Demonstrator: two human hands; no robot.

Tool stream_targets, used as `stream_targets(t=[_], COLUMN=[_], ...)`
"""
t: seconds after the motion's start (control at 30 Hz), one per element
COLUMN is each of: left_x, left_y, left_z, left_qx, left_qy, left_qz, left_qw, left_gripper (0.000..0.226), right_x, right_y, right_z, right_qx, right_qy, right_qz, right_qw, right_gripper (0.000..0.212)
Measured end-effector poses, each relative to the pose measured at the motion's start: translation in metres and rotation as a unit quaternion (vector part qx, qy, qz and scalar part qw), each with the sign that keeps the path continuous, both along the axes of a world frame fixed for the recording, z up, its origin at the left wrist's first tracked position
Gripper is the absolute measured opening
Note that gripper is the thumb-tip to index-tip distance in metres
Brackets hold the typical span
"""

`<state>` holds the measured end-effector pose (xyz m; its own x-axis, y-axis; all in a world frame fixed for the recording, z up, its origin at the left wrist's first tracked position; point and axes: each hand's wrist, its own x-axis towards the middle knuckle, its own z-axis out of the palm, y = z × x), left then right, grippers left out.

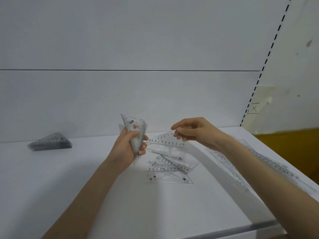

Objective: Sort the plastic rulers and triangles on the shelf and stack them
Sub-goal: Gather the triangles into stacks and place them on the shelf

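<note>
My left hand [128,149] grips a bundle of clear plastic triangles [135,130], held upright above the white shelf [69,178]. My right hand [195,131] pinches one clear triangle [168,141] by its corner; the far tip of that triangle reaches my left hand's fingers. Under both hands a loose pile of clear triangles and rulers [170,169] lies flat on the shelf. A neat stack of triangles [51,143] sits at the back left. Long clear rulers [269,165] lie along the shelf's right side, partly hidden by my right forearm.
A white back panel [138,92] rises behind the shelf. At the right stands a slotted upright [259,80] and a cream wall with an X mark [253,108]. The shelf's front edge [233,232] runs across the lower right.
</note>
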<state>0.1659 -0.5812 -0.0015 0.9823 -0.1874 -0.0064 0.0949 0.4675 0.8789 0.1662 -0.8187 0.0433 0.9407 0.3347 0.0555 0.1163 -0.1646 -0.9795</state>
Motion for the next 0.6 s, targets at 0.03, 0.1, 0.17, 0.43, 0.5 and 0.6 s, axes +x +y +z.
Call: stream_targets(t=[0.03,0.1,0.17,0.43,0.5,0.6], left_x=[0.0,0.0,0.0,-0.002,0.0,0.001], left_y=[0.0,0.001,0.001,-0.001,0.0,0.001], left_z=[0.0,0.0,0.0,0.0,0.0,-0.001], left_qx=[-0.002,-0.006,-0.009,0.002,0.005,0.009], left_qy=[0.001,0.001,0.0,0.003,0.007,0.028], left_qz=[0.002,0.005,0.002,-0.009,-0.008,-0.023], left_qw=[1.0,1.0,1.0,1.0,1.0,0.999], left_gripper=[0.021,0.021,0.022,0.014,0.013,0.017], right_x=[0.001,0.001,0.0,0.009,0.011,0.009], right_y=[0.0,0.001,0.003,0.0,-0.004,-0.007], right_z=[0.004,0.009,0.01,0.012,0.014,0.02], right_qx=[0.002,0.02,0.021,-0.018,-0.032,-0.047], right_qy=[0.013,0.023,0.009,-0.005,0.012,-0.005], right_qz=[0.01,-0.012,-0.08,-0.111,-0.076,-0.053], right_qw=[1.0,0.999,0.997,0.994,0.997,0.997], right_gripper=[0.019,0.024,0.019,0.023,0.024,0.024])
